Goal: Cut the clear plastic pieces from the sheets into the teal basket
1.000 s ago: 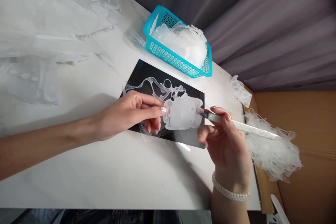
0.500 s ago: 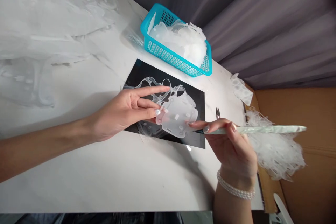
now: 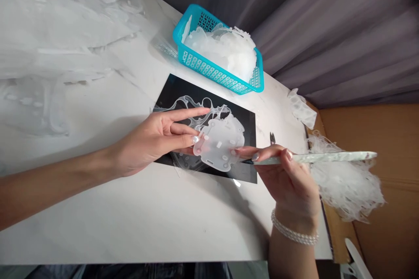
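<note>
Thumb and fingers of my left hand (image 3: pixel 170 137) pinch the left edge of a frosted, translucent plastic piece (image 3: pixel 218 144) with small slots and a wavy outline; its index finger stretches out above. My right hand (image 3: pixel 288 178) is closed on a slim pen-shaped tool (image 3: pixel 330 157) with a pearly pale handle and a dark tip pointing left. One right fingertip touches the piece's right edge. Below lies a black mat (image 3: pixel 247 126), on which clear cut-out scraps (image 3: pixel 186 102) are spread.
A turquoise basket (image 3: pixel 209 69) filled with frosted pieces stands behind the mat. Clear plastic sheets (image 3: pixel 65 22) cover the table's left. A heap of stringy scraps (image 3: pixel 350 187) lies at right by a cardboard box (image 3: pixel 386 148). Dark pointed tips (image 3: pixel 272 137) of another tool show behind my right hand.
The piece has been turned and lowered a little, and my left index finger has stretched out. My right hand shifted right and down, its tool swinging level. Over the last half second little moves.
</note>
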`<action>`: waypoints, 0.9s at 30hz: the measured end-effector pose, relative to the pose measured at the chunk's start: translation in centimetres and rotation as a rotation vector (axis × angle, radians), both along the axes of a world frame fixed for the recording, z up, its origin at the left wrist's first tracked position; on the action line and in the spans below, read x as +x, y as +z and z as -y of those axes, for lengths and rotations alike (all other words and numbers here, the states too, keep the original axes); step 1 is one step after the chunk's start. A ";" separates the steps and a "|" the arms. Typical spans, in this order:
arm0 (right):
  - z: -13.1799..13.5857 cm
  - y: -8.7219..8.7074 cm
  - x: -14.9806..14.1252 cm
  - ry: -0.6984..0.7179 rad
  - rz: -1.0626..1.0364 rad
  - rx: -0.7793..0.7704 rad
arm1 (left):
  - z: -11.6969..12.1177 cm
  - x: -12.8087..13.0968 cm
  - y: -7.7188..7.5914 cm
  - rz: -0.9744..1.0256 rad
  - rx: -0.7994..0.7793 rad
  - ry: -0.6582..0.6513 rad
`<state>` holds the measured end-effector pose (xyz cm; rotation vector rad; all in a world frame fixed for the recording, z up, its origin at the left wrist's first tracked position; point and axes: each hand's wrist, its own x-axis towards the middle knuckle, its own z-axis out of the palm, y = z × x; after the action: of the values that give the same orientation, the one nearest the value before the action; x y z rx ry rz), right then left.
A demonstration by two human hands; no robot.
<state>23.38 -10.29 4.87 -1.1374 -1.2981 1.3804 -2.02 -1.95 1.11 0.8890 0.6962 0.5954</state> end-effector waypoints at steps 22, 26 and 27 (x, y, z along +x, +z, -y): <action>-19.9 2.6 0.6 -0.332 0.062 0.292 | 0.5 -0.3 -2.2 -0.544 1.438 0.146; -19.7 0.7 1.7 -0.533 0.174 0.251 | -1.1 -0.6 -3.0 -0.758 1.491 0.207; -18.5 0.1 2.2 -0.557 0.239 0.273 | -1.5 -0.7 -3.3 -0.811 1.482 0.206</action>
<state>25.60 8.16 4.99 -1.3652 -1.1651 0.6566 -2.69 -0.48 -2.20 2.5459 1.0480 0.9384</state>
